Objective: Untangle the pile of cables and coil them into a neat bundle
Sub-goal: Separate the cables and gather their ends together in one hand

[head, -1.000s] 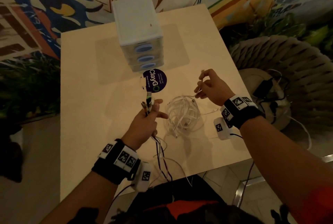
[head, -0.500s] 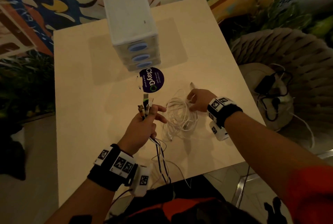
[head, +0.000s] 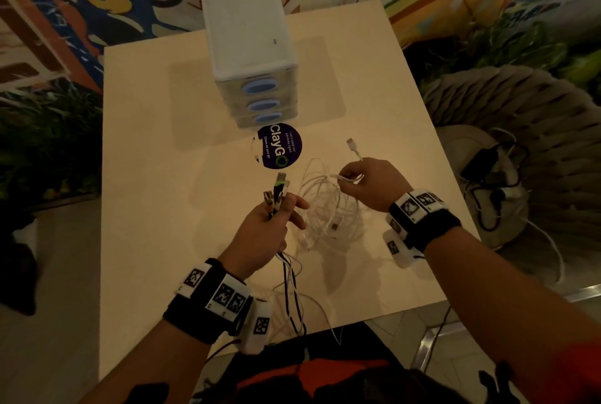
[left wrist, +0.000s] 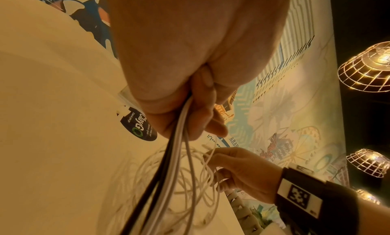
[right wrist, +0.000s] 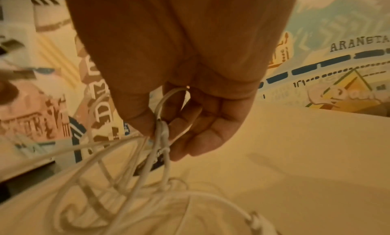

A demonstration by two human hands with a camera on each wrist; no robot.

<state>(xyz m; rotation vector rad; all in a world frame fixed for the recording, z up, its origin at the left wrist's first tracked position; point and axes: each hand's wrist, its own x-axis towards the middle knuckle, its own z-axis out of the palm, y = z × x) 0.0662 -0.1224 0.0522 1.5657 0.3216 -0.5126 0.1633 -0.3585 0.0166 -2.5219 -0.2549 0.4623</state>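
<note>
- Cables [head: 325, 208]: white tangle was still heaped on the table [head: 156, 176], between my hands.
- A second before, my right hand [head: 370, 185] was up pinching one strand; it had dropped to the pile and closed on a white loop, plug [head: 353, 146] poking out past it.
- Left hand [head: 263, 231] kept its fist round the freed plug ends, so sorting was only partway done.

The table [head: 156, 130] is pale cream. At its 12 o'clock, a white drawer box [head: 247, 36] has blue oval handles. A dark purple round sticker [head: 280, 145] has white letters. The tangled cables [head: 328, 208] are white.
</note>
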